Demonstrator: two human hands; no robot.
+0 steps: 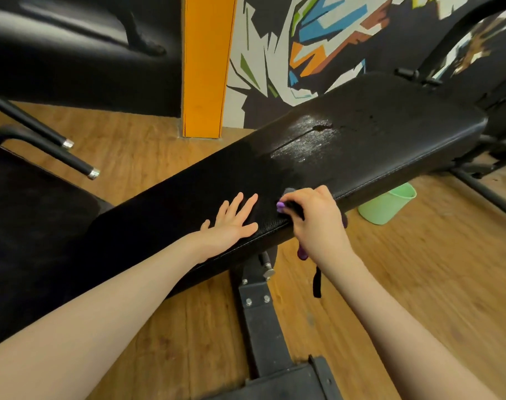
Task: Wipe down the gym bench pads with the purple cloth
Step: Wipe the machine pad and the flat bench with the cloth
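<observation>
The left hand [231,219] lay flat on the long black pad [275,174], fingers spread. Just right of it, the right hand [315,217] curled round the purple cloth [280,207] at the pad's near edge, the cloth mostly hidden under the fingers. A wet sheen showed farther along the pad. A green tub [387,203] stood on the wooden floor [419,284] beneath.

A long black padded bench pad [318,157] was seen running diagonally from the lower left of the frame to the upper right, its upholstery cracked and glossy near the middle. The purple cloth [280,206] was bunched at the pad's near edge, right of centre, mostly hidden; only small purple bits were visible, one on the pad and one hanging below the edge.
</observation>
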